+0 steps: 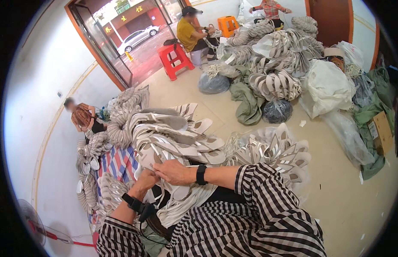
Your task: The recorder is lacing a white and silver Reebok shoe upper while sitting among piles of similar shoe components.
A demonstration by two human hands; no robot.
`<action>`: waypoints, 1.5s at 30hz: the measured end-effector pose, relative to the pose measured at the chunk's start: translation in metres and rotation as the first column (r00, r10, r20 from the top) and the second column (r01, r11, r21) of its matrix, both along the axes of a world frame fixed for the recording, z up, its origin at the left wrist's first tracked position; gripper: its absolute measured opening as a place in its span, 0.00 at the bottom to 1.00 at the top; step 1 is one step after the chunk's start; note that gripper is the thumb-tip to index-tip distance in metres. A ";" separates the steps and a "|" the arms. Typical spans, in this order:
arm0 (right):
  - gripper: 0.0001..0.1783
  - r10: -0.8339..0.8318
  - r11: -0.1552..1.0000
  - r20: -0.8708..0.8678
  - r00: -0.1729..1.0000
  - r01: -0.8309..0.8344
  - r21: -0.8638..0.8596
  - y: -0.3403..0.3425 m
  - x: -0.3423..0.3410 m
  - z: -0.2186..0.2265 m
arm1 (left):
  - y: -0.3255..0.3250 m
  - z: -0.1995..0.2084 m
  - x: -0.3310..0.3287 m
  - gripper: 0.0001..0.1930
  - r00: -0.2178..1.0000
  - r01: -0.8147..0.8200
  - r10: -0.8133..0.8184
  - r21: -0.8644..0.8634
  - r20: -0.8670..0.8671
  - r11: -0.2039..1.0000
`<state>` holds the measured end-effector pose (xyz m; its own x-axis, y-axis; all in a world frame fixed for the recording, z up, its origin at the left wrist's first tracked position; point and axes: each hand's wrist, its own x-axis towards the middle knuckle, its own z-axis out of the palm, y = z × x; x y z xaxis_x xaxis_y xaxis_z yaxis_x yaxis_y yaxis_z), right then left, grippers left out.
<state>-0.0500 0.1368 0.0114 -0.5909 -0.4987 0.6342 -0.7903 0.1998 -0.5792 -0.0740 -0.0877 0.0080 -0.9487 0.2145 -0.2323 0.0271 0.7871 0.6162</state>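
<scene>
Left hand point(143, 181), right hand point(177, 172) at shoe upper point(147, 156) | fingers' grip: cannot tell | yellow lettering point(124, 18)

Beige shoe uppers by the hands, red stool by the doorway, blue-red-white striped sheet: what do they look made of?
Beige shoe uppers: perhaps matte fabric or synthetic suede, from dull, bending panels. Red stool: likely smooth moulded plastic, uniformly coloured. Striped sheet: possibly woven plastic, creased; finish unclear.

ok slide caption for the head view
Left hand and right hand meet at a pale shoe upper, with bundled uppers piled beyond.
</scene>
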 end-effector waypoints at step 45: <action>0.08 0.357 0.902 0.560 0.748 -0.121 -0.414 0.027 -0.001 0.011 | 0.064 0.053 0.075 0.10 0.591 0.257 -0.408 -0.317 -0.696 0.913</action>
